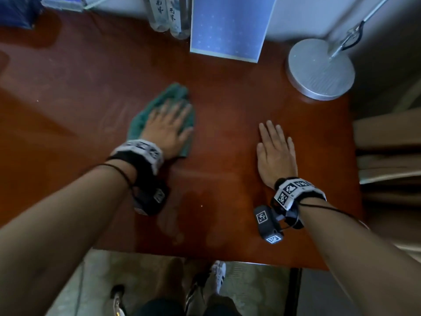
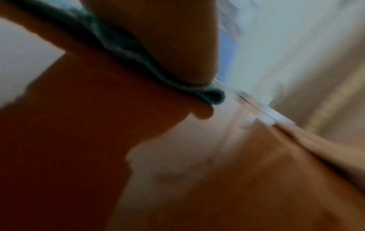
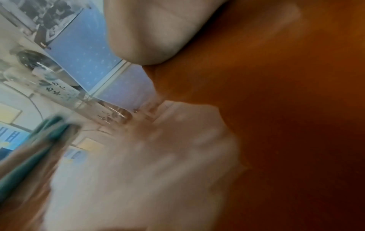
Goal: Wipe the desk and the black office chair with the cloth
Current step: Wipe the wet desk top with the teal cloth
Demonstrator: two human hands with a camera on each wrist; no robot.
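Observation:
A teal cloth (image 1: 145,115) lies on the reddish-brown desk (image 1: 227,92), a little left of its middle. My left hand (image 1: 168,124) presses flat on the cloth with straight, blurred fingers. In the left wrist view the cloth (image 2: 122,46) shows as a dark teal edge squeezed under my palm. My right hand (image 1: 276,151) rests flat on the bare desk to the right, fingers straight, holding nothing. The right wrist view shows the cloth (image 3: 39,140) blurred at the lower left. The black office chair is not in view.
At the desk's back edge stand clear water bottles (image 1: 168,17) and a blue panel (image 1: 230,28). A round silver lamp base (image 1: 321,69) sits at the back right corner. Cardboard boxes (image 1: 387,144) lie past the right edge. My feet (image 1: 216,277) show below the front edge.

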